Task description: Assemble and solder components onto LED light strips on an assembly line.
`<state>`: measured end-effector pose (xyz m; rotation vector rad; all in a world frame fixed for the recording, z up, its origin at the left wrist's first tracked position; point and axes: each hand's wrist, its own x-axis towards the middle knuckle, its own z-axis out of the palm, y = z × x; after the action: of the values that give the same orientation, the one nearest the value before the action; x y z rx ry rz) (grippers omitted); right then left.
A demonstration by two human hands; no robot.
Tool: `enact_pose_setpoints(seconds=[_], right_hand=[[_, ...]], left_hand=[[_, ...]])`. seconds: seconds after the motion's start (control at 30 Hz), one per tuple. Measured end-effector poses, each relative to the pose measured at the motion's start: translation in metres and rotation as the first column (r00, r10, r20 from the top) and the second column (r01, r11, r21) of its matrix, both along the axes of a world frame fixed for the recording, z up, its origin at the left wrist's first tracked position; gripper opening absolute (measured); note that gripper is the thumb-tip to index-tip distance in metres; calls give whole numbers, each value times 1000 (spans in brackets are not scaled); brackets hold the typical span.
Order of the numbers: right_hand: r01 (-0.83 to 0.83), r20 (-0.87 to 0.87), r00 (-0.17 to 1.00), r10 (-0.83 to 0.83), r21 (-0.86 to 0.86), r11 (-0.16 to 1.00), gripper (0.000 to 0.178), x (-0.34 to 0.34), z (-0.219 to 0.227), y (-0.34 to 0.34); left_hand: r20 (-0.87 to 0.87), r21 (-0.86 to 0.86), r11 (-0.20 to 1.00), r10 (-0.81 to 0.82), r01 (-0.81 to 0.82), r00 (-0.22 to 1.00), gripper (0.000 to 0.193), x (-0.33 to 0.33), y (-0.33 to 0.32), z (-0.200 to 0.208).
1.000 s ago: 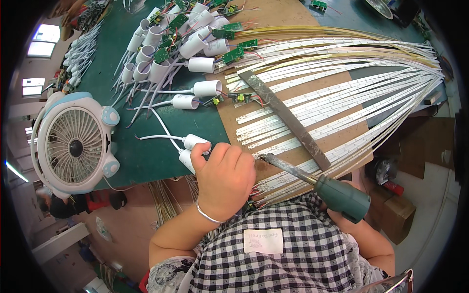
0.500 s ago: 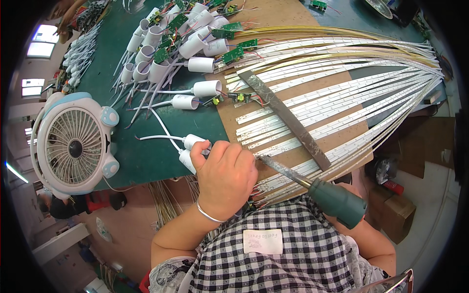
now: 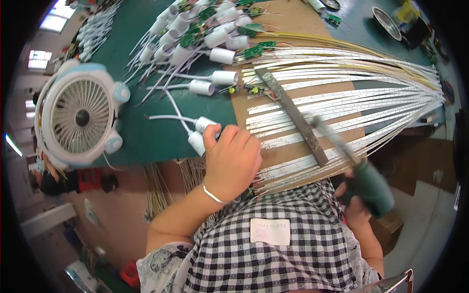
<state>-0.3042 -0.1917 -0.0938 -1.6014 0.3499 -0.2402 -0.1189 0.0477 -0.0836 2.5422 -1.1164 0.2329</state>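
My left hand [image 3: 232, 158] is closed at the table's near edge, fingers curled down beside the ends of the light strips. What its fingers grip is hidden under them. Right by its thumb lie two white lamp caps [image 3: 197, 142] with white cables. My right hand [image 3: 358, 211], partly hidden, is wrapped round the green handle of a soldering iron [image 3: 375, 190]. Motion blurs the iron; its tip appears over the strips near a dark flat bar [image 3: 293, 115]. That bar lies across a fan of white LED strips [image 3: 337, 100].
More white caps [image 3: 222, 56] with green circuit boards [image 3: 253, 50] are heaped at the far middle. A white-and-blue fan [image 3: 82, 117] stands at the left. Brown board [image 3: 288, 14] covers part of the green table [image 3: 141, 139]. A metal dish [image 3: 386, 23] sits far right.
The soldering iron has moved off to the right, away from my left fingers. My left hand stays closed in nearly the same place. The whole view has shifted slightly.
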Motion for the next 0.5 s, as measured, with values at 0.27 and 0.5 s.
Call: enact_pose_setpoints(seconds=[0.27, 0.5], right_hand=[[196, 173, 965, -195, 13, 981, 66, 11, 16, -17], [290, 99, 952, -290, 18, 957, 63, -12, 8, -6]], left_hand=[[20, -18, 998, 68, -68, 997, 12, -7, 6, -8], [-18, -141, 987, 73, -75, 997, 24, 56, 62, 18]])
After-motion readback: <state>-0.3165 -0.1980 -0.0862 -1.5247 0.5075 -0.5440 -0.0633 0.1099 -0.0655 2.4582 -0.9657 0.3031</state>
